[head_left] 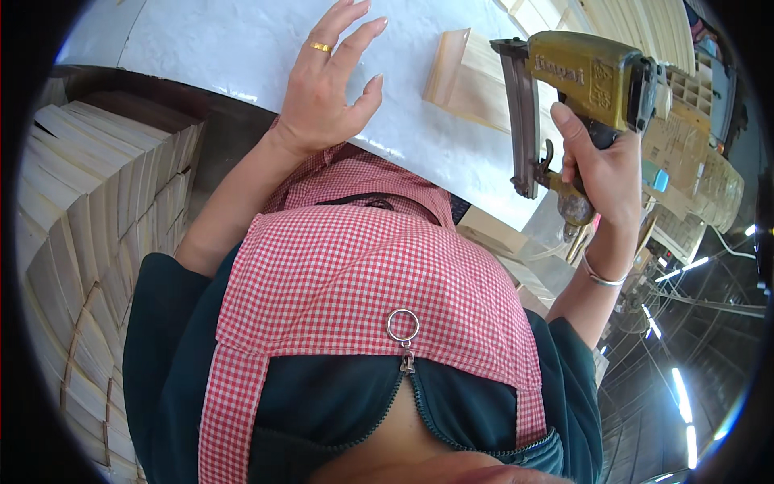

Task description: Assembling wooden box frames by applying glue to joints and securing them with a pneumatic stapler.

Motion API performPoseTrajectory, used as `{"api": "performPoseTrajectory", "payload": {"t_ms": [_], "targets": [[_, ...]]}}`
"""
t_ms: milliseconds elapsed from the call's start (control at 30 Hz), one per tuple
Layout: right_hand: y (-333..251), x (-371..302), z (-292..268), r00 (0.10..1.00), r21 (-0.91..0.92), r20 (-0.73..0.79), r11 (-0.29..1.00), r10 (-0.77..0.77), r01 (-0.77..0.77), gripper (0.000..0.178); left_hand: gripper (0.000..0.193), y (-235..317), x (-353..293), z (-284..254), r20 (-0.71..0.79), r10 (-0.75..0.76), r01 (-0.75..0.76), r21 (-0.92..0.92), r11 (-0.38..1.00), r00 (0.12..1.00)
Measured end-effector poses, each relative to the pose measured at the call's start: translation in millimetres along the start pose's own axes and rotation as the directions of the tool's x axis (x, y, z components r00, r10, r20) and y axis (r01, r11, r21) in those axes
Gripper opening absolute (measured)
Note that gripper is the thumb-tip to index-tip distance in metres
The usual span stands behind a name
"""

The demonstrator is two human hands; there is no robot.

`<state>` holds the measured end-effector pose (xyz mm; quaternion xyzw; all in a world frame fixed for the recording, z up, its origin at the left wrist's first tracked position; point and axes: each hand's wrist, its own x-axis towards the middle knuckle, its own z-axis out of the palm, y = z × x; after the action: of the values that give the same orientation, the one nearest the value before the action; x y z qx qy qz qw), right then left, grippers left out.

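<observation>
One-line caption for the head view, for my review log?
Right hand grips a yellow nail gun beside a wooden piece on a white table; left hand hovers open.

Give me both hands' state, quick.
Left hand: open, fingers spread above the white table.
Right hand: closed around the yellow nail gun.
</observation>
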<state>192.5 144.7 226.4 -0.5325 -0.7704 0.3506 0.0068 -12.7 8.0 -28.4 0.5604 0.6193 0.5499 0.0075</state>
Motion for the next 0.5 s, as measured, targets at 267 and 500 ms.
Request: {"api": "performPoseTrajectory", "payload": {"t_ms": [267,500], "targets": [[2,20,-5,0.999,-0.066,0.035,0.998,-0.014,0.016,0.033,0.063,-2,2,-4,-0.017,0.082,-0.080,0.075,0.994,0.997],[6,21,-4,1.000,-0.082,0.025,0.997,0.003,-0.001,0.034,0.062,4,2,-6,0.007,0.038,-0.038,0.080,0.996,0.999]]}}
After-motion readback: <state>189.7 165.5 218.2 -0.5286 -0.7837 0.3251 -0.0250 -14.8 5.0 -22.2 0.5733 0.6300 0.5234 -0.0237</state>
